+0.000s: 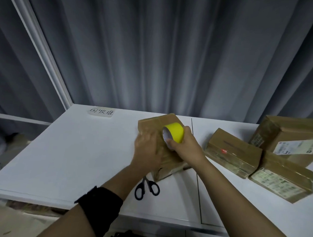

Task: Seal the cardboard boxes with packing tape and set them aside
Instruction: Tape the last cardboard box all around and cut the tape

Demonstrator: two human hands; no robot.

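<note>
Centrally on the white table (71, 150): one cardboard box (167, 119), left hand (147, 146) laid flat on its top, fingers straight. Right hand (185, 146) grips the yellow tape roll (175, 133) over the box. Black scissors (147, 187) lie just in front.

Your widest free room is the bare surface (71, 150) across the left of the frame, broken only by a paper label (101, 112) near its far edge. The centre box (169, 120), with the tape roll (175, 133) above it, blocks the middle, and the scissors (147, 187) lie just below it. Three close-set boxes (232, 151) fill the right, leaving a narrow lane between. The curtain (154, 56) closes the back.
</note>
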